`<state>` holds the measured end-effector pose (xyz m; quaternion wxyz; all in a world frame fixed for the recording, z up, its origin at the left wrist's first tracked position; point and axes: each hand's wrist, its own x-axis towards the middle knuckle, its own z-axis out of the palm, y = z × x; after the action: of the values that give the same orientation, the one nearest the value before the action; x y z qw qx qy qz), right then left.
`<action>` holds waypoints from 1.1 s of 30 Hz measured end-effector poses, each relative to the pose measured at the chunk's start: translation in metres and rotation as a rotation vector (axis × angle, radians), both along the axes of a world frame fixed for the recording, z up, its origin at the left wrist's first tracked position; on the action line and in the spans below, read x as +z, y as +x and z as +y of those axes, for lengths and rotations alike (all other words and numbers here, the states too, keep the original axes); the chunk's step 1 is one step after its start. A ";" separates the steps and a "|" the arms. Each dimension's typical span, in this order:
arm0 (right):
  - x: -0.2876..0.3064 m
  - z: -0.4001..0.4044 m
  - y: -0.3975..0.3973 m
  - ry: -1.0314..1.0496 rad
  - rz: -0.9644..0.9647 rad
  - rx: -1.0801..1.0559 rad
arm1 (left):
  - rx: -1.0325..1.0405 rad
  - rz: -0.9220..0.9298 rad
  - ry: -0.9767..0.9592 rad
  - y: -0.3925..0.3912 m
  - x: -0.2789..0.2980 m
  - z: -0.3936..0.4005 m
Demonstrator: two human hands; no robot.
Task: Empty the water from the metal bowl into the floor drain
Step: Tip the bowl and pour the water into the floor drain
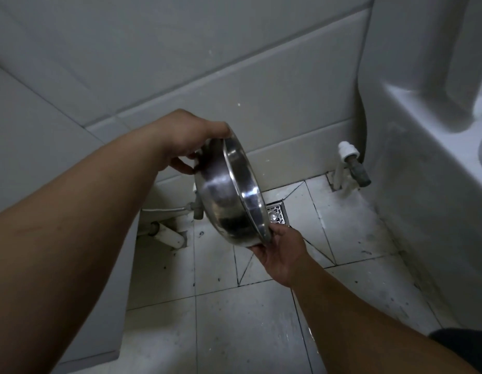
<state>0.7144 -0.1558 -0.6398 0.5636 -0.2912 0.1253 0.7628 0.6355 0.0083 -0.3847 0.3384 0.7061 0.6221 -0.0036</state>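
You have a single view here, from the camera on your head, so no second view shares any of the scene. It looks forward and steeply down past both your forearms, which enter from the lower left and lower right edges. The wide lens bends the wall tiles along the top and curves the white fixture at the right edge. The tiled floor fills the lower middle. The metal bowl sits close to the lens near centre, with the floor drain just beyond it, farther down.
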 end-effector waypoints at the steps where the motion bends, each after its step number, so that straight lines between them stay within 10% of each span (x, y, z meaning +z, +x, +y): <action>1: 0.002 0.000 -0.001 -0.007 -0.005 -0.004 | -0.001 0.002 0.001 0.000 0.001 0.000; 33: 0.016 -0.003 -0.002 -0.001 -0.043 -0.001 | -0.003 -0.012 0.017 -0.012 0.006 0.001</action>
<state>0.7121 -0.1586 -0.6237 0.5664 -0.3078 0.1138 0.7560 0.6231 0.0093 -0.3791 0.3358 0.7099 0.6190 0.0054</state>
